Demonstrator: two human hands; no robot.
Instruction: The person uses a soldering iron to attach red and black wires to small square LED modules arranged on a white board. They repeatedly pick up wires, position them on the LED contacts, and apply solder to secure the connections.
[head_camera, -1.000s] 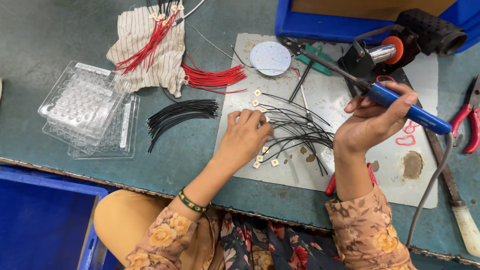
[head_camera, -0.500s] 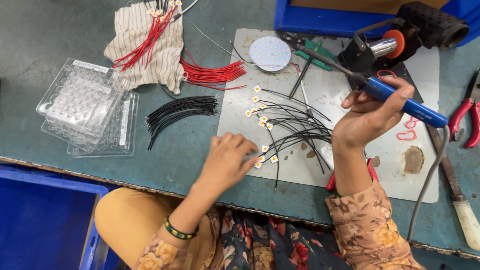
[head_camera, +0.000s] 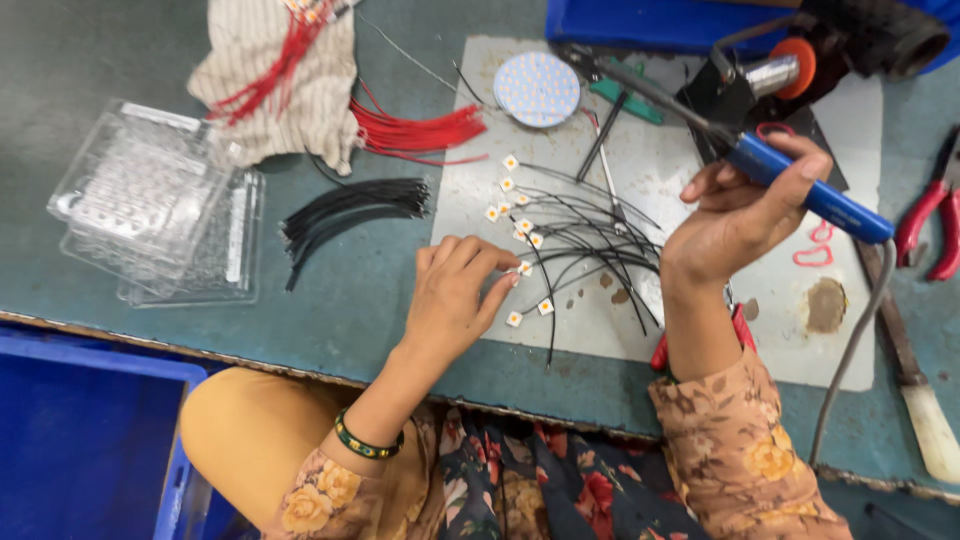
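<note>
Left hand: your left hand (head_camera: 455, 295) pinches a small white chip (head_camera: 524, 268).
Right hand: your right hand (head_camera: 740, 205) grips the blue soldering iron (head_camera: 800, 190).
Done: several chips already carry black wires (head_camera: 590, 240).
Left: loose black wires (head_camera: 350, 205) lie unjoined.

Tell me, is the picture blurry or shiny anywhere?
Head view: mostly sharp, evenly lit; the left hand and right hand look clear; the plastic trays glint with glare; soft shadows lie under the hands; the top-right corner is dark.

1. A worn teal-green bench (head_camera: 120, 60) fills the frame.
2. Upper left: a striped beige cloth (head_camera: 285, 90).
3. Left: clear plastic blister trays (head_camera: 160, 205).
4. Centre: a bundle of black wires (head_camera: 350, 205), a bundle of red wires (head_camera: 420, 130), and a white rectangular mat (head_camera: 700, 330).
5. Right edge: red-handled pliers (head_camera: 935, 215).
</note>
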